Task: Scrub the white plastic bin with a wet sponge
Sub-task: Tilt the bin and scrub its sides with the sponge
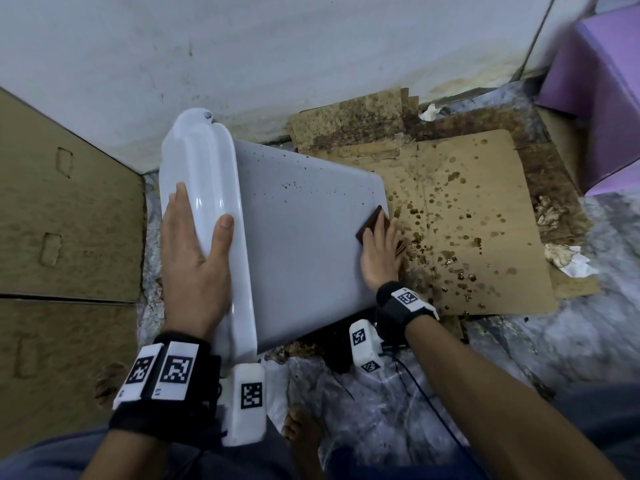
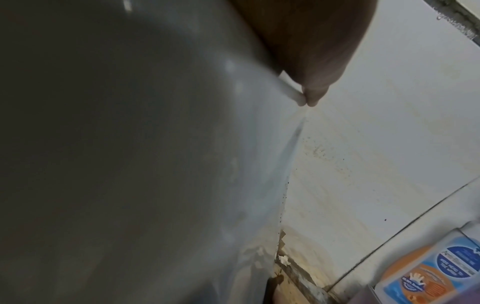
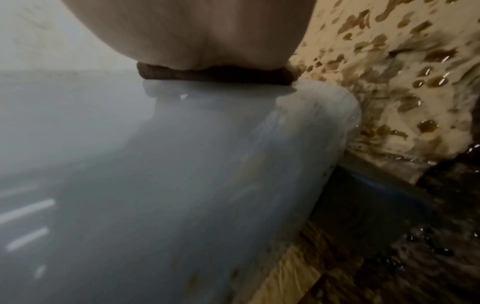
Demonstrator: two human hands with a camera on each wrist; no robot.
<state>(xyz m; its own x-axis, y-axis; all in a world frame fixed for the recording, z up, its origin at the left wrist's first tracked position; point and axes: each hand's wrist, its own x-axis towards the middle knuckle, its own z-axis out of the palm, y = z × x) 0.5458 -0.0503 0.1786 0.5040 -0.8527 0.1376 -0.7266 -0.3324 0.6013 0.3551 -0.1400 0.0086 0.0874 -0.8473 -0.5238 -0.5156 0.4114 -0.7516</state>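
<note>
The white plastic bin [image 1: 294,237] lies on its side on the floor, with brown specks across its upper side. My left hand [image 1: 197,244] grips its rounded lid end, thumb on one side and fingers on the other; the left wrist view shows the bin [image 2: 155,164] close up and one finger [image 2: 311,61] on its edge. My right hand [image 1: 379,254] holds a dark brown sponge [image 1: 371,226] pressed to the bin's side near its bottom edge. The right wrist view shows the palm [image 3: 194,30] on top of the sponge [image 3: 207,76] and the wet bin wall [image 3: 182,164].
Wet, brown-spattered cardboard [image 1: 485,220] lies under and right of the bin. Flattened cardboard [image 1: 69,220] covers the left. A white wall [image 1: 277,46] stands behind. A purple box [image 1: 606,81] sits far right. Plastic sheeting [image 1: 398,393] and a bare foot [image 1: 301,427] are in front.
</note>
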